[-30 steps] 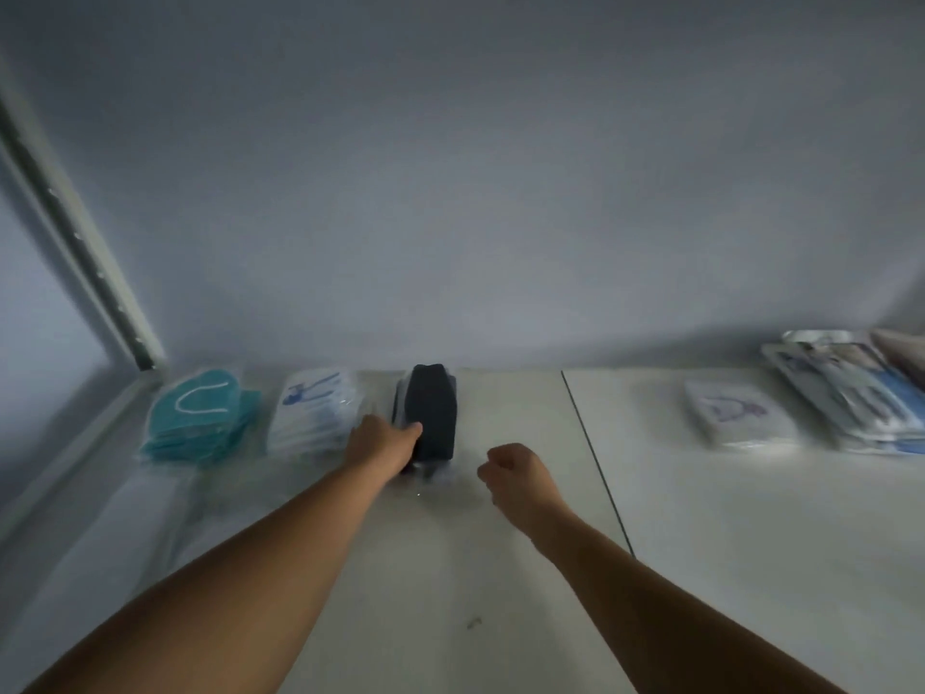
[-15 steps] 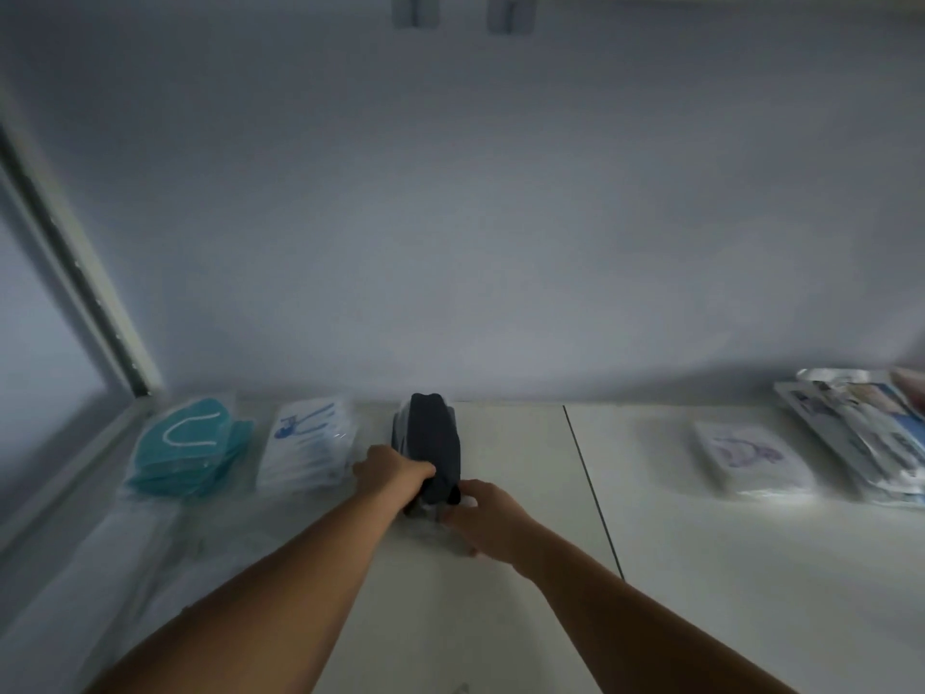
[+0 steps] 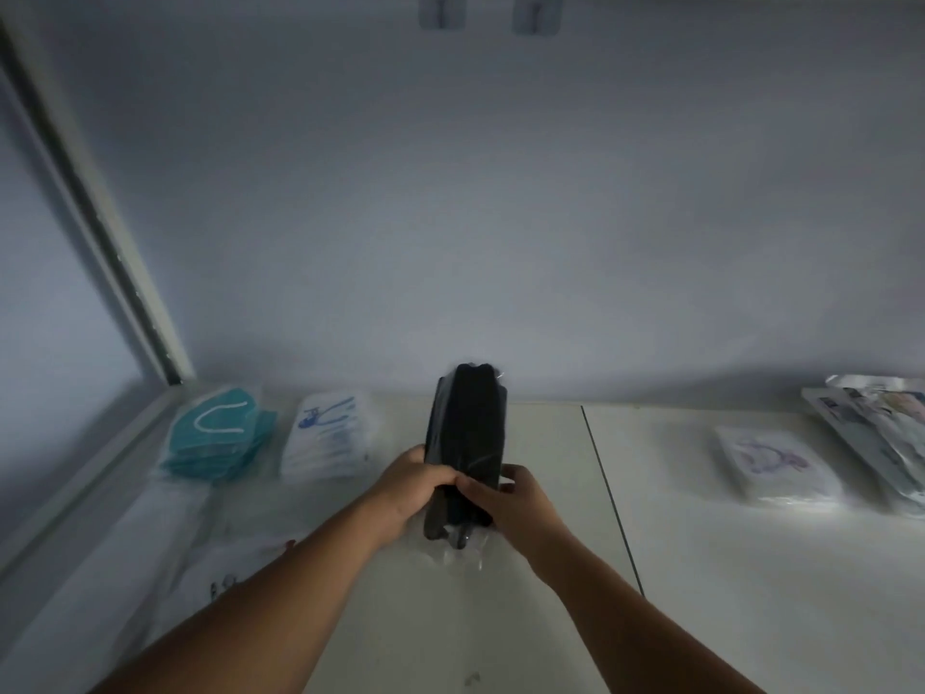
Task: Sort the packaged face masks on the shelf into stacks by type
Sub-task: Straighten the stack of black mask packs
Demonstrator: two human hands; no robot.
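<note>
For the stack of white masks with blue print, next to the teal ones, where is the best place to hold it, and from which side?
Probably the two long sides of the white stack, one hand each, coming from the near edge. It lies flat with its long axis running away from the person, the teal stack close on its left, so a squeeze across the width should keep the loose packets together.

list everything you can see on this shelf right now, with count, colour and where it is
black mask stack: one, black, in clear wrap, shelf centre, held by both hands
teal mask stack: one, teal, far left
white mask stack: one, white with blue print, between the teal and black stacks
white mask pack: one, white with purple print, right side
printed packets: several, count unclear, pale and mixed, far right edge
clear wrappers: count unclear, near left
wall hooks: two, clear, top
left hand: one
right hand: one
</note>
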